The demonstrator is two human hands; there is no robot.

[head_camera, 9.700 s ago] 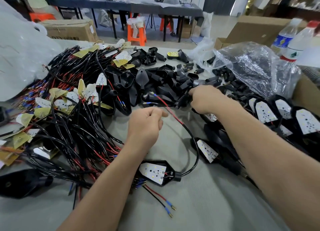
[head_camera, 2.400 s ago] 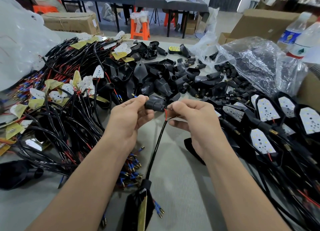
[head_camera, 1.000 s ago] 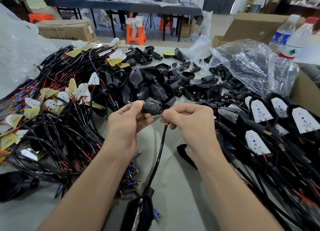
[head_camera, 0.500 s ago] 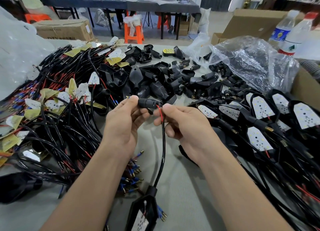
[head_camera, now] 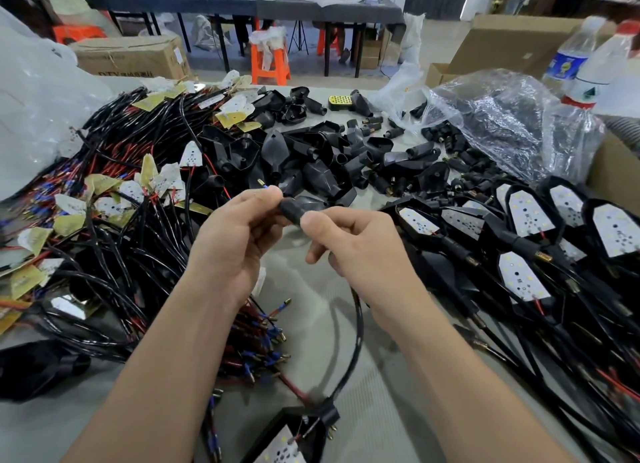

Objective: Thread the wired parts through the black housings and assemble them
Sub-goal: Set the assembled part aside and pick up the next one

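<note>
Both hands are holding one black housing (head_camera: 302, 206) up over the tabletop (head_camera: 374, 424), just in front of the loose housings pile (head_camera: 322, 157). Left hand (head_camera: 235, 240) grip is pinching its narrow end w/ a blue wire tip (head_camera: 264, 184) poking out by the fingertips, and right hand (head_camera: 356, 251) grip is pinching the other end. Black cable (head_camera: 358, 327) is looping down from under the right hand to an LED unit (head_camera: 294, 436) lying at the bottom edge.

left hand (head_camera: 232, 240) and right hand (head_camera: 360, 247) pinching black housing (head_camera: 298, 208), cable (head_camera: 353, 351) below
</note>
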